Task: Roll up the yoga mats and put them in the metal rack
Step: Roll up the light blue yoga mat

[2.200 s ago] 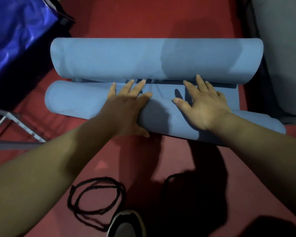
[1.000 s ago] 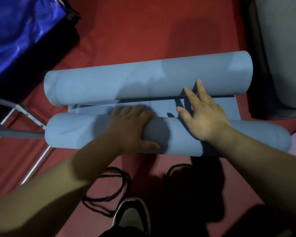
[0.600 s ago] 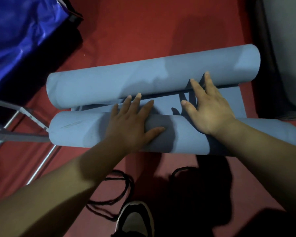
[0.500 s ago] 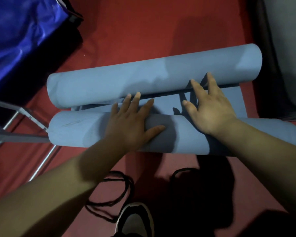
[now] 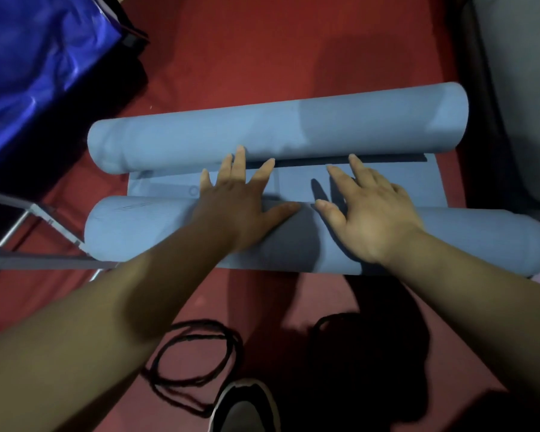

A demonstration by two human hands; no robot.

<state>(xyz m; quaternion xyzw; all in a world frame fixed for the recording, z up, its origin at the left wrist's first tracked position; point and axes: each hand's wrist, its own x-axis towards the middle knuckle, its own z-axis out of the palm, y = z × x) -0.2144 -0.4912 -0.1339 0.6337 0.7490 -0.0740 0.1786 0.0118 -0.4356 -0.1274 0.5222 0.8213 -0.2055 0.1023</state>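
Both hands lie flat with fingers straight and spread, gripping nothing. The left hand and right hand press side by side, thumbs nearly meeting, on top of the near roll of blue yoga mat. That roll's long axis runs left to right across the person, so the push goes straight away from the body, shared evenly; neither hand is nearer. The fingertips reach over onto the flat strip of unrolled mat just beyond. Past it lies the far roll, nearly parallel, touching the strip's far edge; whether it is this mat's other end or a second mat I cannot tell. The metal rack stands at the near roll's left end.
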